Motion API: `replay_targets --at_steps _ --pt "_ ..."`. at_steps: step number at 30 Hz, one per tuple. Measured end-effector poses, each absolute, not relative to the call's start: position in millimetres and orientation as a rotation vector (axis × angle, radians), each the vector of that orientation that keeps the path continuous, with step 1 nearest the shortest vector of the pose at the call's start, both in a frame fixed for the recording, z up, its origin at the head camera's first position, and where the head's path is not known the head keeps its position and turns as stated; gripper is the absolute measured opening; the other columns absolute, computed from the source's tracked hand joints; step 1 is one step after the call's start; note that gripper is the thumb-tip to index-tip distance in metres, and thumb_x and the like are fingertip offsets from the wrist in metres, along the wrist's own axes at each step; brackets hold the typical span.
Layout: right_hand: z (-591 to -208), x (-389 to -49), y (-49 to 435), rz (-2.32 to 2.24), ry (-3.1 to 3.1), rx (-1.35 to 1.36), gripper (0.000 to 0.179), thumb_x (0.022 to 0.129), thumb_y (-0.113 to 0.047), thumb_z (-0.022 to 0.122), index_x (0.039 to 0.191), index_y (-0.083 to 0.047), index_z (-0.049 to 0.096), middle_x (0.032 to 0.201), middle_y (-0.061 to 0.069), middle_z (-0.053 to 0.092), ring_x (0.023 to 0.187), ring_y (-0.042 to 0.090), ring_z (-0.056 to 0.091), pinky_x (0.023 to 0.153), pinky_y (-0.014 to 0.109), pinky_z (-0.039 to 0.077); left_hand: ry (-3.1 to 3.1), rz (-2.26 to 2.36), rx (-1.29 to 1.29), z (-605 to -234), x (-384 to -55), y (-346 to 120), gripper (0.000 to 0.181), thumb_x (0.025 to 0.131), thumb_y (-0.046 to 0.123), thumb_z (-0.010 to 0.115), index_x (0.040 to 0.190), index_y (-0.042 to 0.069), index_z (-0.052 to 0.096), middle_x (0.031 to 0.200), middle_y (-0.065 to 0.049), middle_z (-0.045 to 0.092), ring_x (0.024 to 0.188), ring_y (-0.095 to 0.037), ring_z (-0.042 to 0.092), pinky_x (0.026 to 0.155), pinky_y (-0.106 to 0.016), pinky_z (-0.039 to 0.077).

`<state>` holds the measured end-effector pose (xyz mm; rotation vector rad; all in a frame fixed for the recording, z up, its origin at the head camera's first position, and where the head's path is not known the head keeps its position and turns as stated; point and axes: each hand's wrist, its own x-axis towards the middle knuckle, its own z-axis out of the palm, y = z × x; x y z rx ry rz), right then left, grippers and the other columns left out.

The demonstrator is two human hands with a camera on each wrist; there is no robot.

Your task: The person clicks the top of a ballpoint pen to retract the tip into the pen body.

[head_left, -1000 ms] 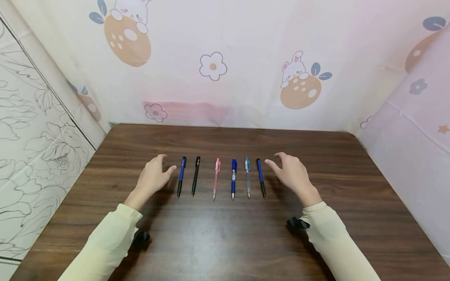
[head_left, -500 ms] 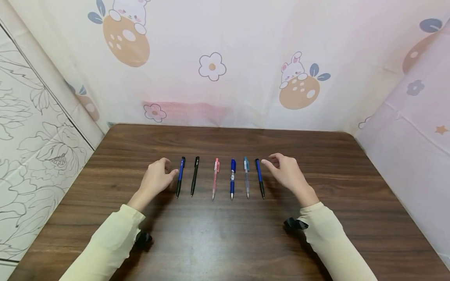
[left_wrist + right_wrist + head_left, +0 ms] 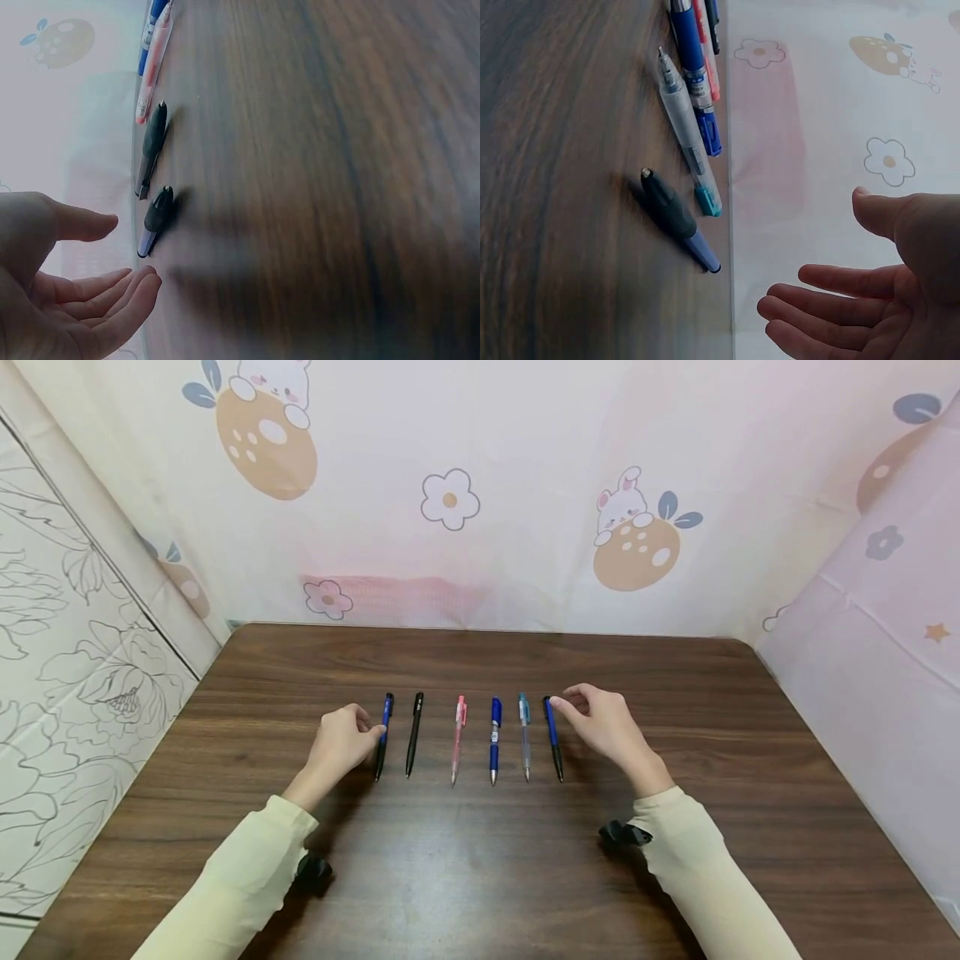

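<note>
Several pens lie in a row on the wooden table. My left hand [image 3: 341,745] hovers beside the leftmost blue-and-black pen [image 3: 381,750], its thumb overlapping the barrel in the head view. In the left wrist view the thumb and fingers of the left hand [image 3: 64,300] are spread apart with nothing held. On the other side, my right hand [image 3: 606,724] is over the rightmost blue-and-black pen [image 3: 554,737], thumb tip near its upper end. The right wrist view has the fingers of the right hand [image 3: 870,300] extended and apart from the thumb, holding nothing.
Between the hands lie a black pen [image 3: 414,735], a pink pen [image 3: 458,735], a dark blue pen [image 3: 495,735] and a clear pen with a teal top [image 3: 525,735]. The brown table [image 3: 450,877] ends at a patterned curtain [image 3: 525,527] behind.
Both hands have moved inward, the left one rightward and the right one leftward, each closer to its outermost pen. The pens still lie in the same row.
</note>
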<state>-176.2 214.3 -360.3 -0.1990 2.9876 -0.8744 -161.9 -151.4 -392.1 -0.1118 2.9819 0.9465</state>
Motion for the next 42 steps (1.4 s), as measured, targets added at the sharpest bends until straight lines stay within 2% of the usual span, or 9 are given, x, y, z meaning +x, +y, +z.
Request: replay_targets --at_steps 6,17,25,34,42 --pt "-358.7 -177.1 210.3 -0.879 2.979 -0.203 0.055 0.096 -0.05 0.051 0.123 -0.003 0.059 0.115 0.019 0.069 0.107 0.032 0.065 0.091 0.049 0.054 2.96 0.94 -0.143 -392.6 -162.6 -146.9 0.026 0.086 0.023 0.067 0.096 -0.001 0.065 0.083 -0.013 0.071 0.075 -0.024 0.066 0.065 -0.035 0.053" --pt "-361.8 -176.2 208.4 -0.904 2.966 -0.203 0.052 0.096 -0.048 0.051 0.121 -0.004 0.061 0.114 0.019 0.069 0.107 0.032 0.066 0.09 0.048 0.054 2.966 0.917 -0.157 -396.5 -163.3 -140.0 0.024 0.084 0.021 0.069 0.093 -0.002 0.065 0.081 -0.013 0.07 0.074 -0.024 0.065 0.064 -0.036 0.053" --pt "-361.8 -178.4 203.7 -0.934 2.931 -0.204 0.051 0.096 -0.049 0.051 0.122 -0.007 0.061 0.116 0.016 0.069 0.109 0.03 0.065 0.092 0.047 0.054 2.953 0.843 -0.193 -394.8 -162.9 -133.7 0.023 0.084 0.023 0.07 0.088 0.001 0.063 0.086 -0.016 0.069 0.075 -0.029 0.064 0.063 -0.039 0.052" --pt "-357.4 -183.1 198.8 -0.927 2.932 -0.228 0.051 0.096 -0.051 0.049 0.122 -0.008 0.061 0.114 0.014 0.069 0.106 0.028 0.065 0.089 0.046 0.055 2.952 0.836 -0.202 -398.7 -163.3 -132.2 0.022 0.082 0.019 0.072 0.087 0.001 0.06 0.083 -0.017 0.068 0.078 -0.033 0.065 0.064 -0.042 0.053" --pt "-356.5 -187.9 195.7 -0.992 2.889 -0.228 0.052 0.096 -0.052 0.05 0.122 -0.009 0.062 0.114 0.013 0.069 0.106 0.028 0.064 0.089 0.045 0.054 2.972 0.817 -0.14 -400.0 -164.4 -131.4 0.013 0.081 0.01 0.063 0.087 -0.001 0.059 0.081 -0.017 0.065 0.071 -0.03 0.061 0.06 -0.039 0.051"
